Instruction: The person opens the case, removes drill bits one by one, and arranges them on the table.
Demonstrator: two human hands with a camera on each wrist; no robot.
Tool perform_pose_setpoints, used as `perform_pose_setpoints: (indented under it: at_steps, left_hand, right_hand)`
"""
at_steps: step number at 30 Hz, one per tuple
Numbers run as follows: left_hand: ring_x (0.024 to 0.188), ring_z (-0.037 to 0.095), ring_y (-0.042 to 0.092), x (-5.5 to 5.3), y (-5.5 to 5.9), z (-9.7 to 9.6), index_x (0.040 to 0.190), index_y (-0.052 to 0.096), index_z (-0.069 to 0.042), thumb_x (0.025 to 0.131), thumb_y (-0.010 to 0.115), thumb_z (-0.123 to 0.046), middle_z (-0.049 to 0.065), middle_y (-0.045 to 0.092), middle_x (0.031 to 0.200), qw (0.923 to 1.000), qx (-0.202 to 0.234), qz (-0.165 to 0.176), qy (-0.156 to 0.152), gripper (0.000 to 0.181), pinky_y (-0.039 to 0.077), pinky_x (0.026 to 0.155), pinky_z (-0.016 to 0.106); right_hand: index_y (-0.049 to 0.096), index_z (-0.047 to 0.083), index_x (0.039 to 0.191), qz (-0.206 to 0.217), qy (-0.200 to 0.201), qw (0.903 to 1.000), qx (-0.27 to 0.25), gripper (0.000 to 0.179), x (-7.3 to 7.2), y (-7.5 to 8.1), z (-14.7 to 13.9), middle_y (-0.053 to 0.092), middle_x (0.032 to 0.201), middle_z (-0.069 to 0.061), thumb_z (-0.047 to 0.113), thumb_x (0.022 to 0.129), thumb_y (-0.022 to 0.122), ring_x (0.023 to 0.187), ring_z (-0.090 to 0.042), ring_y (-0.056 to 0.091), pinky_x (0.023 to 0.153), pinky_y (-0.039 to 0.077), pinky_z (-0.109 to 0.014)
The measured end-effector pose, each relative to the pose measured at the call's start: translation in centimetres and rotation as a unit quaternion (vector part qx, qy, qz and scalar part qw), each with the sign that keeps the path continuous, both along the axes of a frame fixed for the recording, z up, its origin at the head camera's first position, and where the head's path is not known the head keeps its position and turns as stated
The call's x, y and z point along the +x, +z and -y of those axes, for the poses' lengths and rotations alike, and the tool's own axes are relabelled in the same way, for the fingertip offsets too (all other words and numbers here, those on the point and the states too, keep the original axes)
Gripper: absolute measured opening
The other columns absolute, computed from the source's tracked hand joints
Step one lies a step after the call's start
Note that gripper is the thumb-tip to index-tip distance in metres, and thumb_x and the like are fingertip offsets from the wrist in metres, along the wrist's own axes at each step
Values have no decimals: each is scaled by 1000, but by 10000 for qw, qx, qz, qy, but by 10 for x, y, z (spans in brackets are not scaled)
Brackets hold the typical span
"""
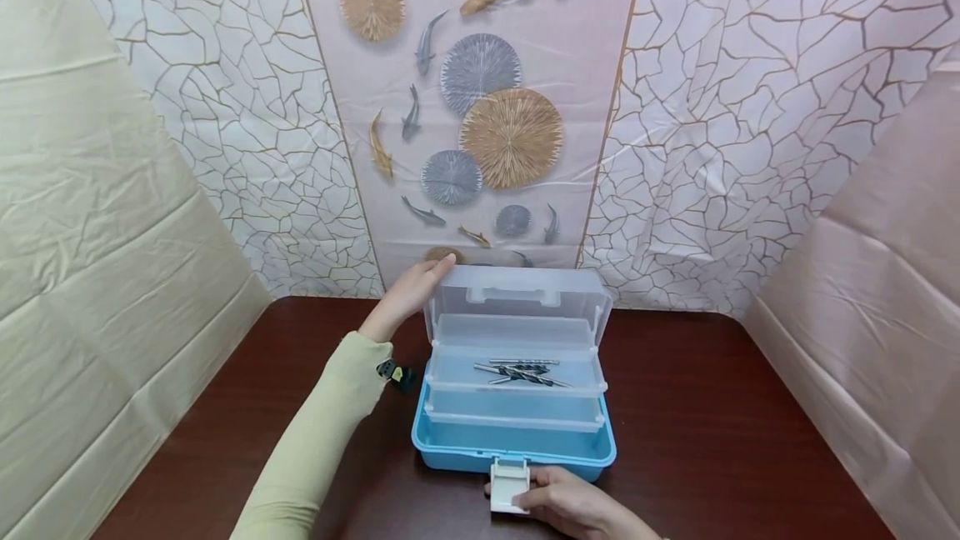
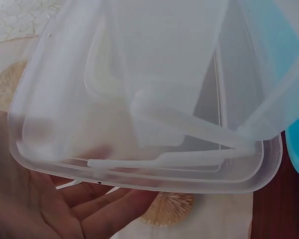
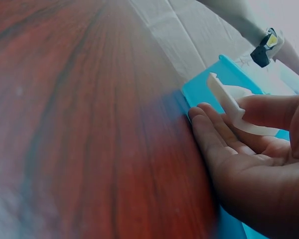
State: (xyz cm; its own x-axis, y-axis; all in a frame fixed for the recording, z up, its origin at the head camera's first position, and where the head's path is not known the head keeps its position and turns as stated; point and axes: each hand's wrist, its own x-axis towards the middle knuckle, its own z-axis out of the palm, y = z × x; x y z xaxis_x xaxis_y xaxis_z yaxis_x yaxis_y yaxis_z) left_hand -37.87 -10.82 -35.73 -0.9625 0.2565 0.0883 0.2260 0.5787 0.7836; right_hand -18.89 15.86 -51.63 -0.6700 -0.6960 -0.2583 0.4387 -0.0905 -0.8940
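At the front of the toolbox (image 1: 457,462), which sits on the dark red table (image 1: 712,423), our right hand (image 1: 566,502) pinches the white latch (image 1: 506,486); we do best to hold it lightly, without twisting. Behind the blue front rise translucent trays (image 1: 450,409), metal drill bits (image 1: 525,372) piled on one. At the toolbox's far left, our left hand (image 1: 411,290), fingers loosely extended, touches the raised clear lid (image 1: 528,278); even support seems wisest.
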Motion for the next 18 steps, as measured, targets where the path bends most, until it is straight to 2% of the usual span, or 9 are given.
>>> perform_pose_setpoints:
  at_steps: [6,10,16,18]
  left_hand:
    - [142,38,39,-11,-5,0,154,41,-8,103,26,-67,15,39,157,9979,584,271,21,80,31,114,54]
    - [142,40,37,-18,-10,0,157,35,-6,105,21,-62,18,35,159,9956,809,434,211,77,32,114,54]
    - [141,43,37,-26,-19,0,160,27,-7,104,13,-64,21,31,160,9913,1097,664,304,81,41,106,58]
    - [145,41,31,-28,-23,0,161,22,-8,102,10,-68,19,26,162,9915,1082,653,318,85,36,110,57]
  right_hand:
    - [41,-15,144,-66,102,9999,61,51,0,1,1,56,140,-24,0,98,55,125,-22,56,105,45,-39]
    - [42,-14,144,-49,72,9998,167,51,0,2,1,58,138,-22,0,98,56,126,-23,55,107,43,-42]
    - [42,-14,144,-31,-6,9998,183,50,0,2,2,58,138,-22,0,98,56,125,-22,55,105,44,-38]
    - [42,-15,144,-58,12,9999,129,51,0,2,3,58,138,-22,0,98,56,125,-22,55,103,45,-36]
